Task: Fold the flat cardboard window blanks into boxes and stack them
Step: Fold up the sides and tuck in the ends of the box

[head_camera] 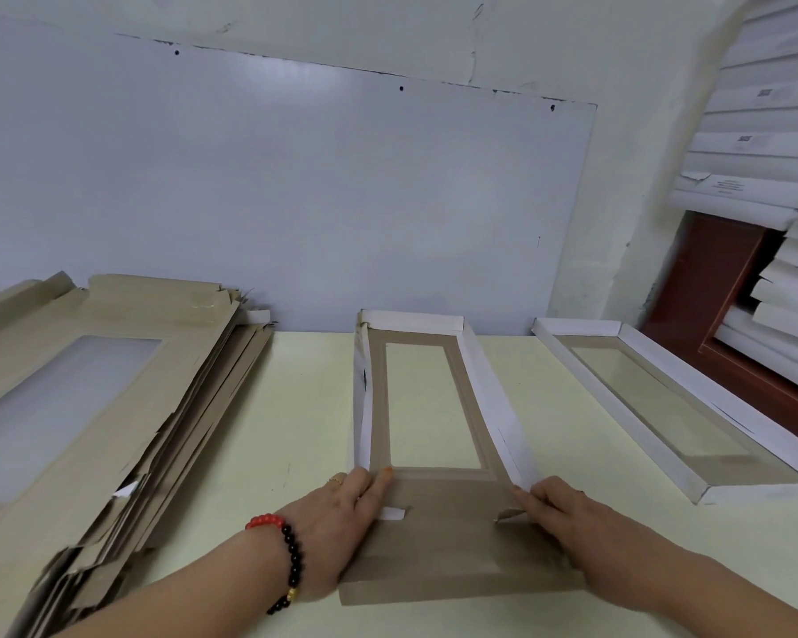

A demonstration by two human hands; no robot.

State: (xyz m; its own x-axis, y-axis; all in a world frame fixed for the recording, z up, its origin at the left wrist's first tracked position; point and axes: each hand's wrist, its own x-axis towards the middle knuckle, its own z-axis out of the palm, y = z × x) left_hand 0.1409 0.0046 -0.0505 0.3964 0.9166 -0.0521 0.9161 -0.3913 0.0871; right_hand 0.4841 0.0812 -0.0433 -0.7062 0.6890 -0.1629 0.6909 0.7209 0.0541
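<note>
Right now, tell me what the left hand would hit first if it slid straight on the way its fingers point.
The left hand lies on the half-folded blank, fingers pointing toward the wall. Going straight on, it would likely first meet that blank's raised white left side flap, though depth is unclear.

table (296, 407): pale yellow-green | panel (273, 186): white, on back wall | door (719, 306): red-brown, far right

Before you lies a half-folded window blank (427, 407), its white walls raised on three sides, near flap flat. A finished box (664, 407) sits to its right; flat blanks (111, 384) pile left.
</note>
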